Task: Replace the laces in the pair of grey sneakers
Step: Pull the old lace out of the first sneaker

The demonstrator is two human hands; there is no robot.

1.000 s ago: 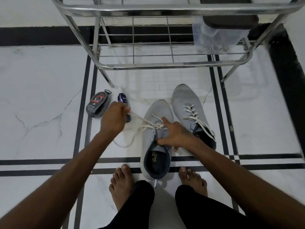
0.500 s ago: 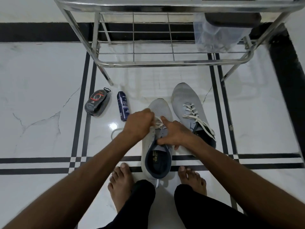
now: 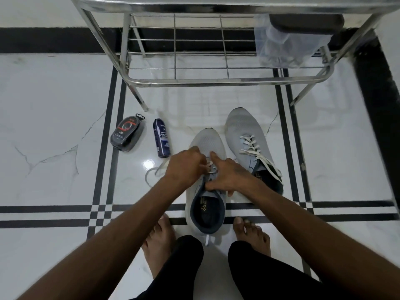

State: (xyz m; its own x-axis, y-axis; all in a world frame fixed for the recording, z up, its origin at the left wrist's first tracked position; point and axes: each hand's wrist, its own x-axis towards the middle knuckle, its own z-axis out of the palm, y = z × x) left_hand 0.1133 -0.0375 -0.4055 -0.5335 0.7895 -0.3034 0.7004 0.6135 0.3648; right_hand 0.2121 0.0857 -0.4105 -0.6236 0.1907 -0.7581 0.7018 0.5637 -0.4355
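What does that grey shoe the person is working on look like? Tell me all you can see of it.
The near sneaker is light grey knit mesh with a dark padded collar and dark insole bearing a faint logo. It stands upright on the floor between the bare feet, toe pointing away. A white lace trails from it in a loop on the tiles. The left hand pinches the lace at the eyelets; the right hand grips the shoe's throat.

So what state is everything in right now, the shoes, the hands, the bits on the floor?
Near sneaker: upright on the floor, mostly unlaced.
White lace: slack, trailing onto the floor.
Far sneaker: laced, ends untied.
Left hand: pinches the lace at the eyelets.
Right hand: grips the near sneaker's tongue area.
Blue spray can: lying on its side.
Black polish case: closed, lying flat.
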